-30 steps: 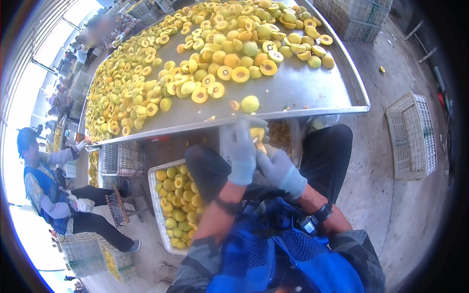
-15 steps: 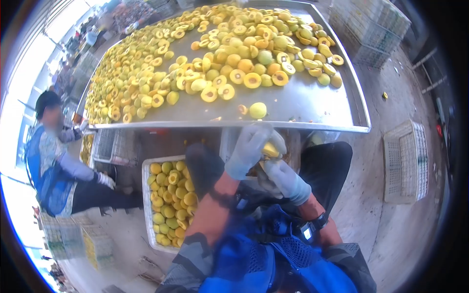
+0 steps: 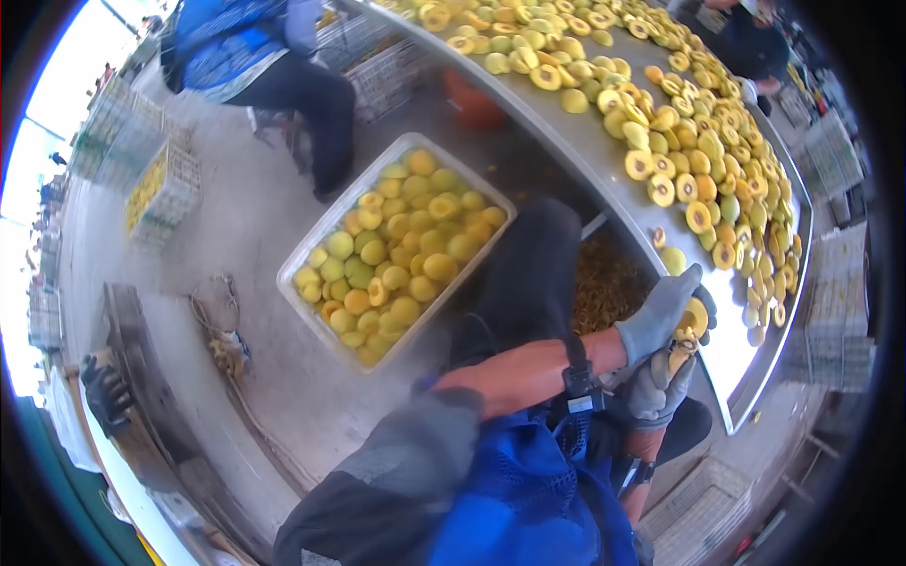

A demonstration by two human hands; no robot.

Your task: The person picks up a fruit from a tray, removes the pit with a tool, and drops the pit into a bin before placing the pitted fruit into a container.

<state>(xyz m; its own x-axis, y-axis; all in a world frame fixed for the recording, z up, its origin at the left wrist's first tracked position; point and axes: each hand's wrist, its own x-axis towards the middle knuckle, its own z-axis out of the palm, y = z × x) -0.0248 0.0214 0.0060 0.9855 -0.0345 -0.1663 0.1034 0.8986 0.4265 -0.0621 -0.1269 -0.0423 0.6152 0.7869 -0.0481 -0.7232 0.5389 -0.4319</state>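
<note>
In front of me my gloved left hand [image 3: 656, 316] curls around a cut yellow peach half [image 3: 695, 317], its open face showing past the fingers. Just below, my gloved right hand [image 3: 654, 394] is closed up against it. A tan, narrow piece [image 3: 680, 356] sticks up at the right fingers; I cannot tell whether it is a tool or part of the fruit. Both hands are by the near edge of a metal table [image 3: 604, 179] heaped with peach halves [image 3: 698, 160]. One peach [image 3: 672, 260] lies near that edge, close to the left fingertips.
A white crate of peaches [image 3: 401, 250] sits on the floor to my left. Under the table edge is a container of brown pits [image 3: 609, 283]. A co-worker [image 3: 236, 47] sits beyond the crate. Another crate [image 3: 703, 509] stands at lower right, stacked crates [image 3: 840, 302] at right.
My view has swung left and down, so the table now sits at upper right and the peach crate near the middle. My hands stay together at the fruit.
</note>
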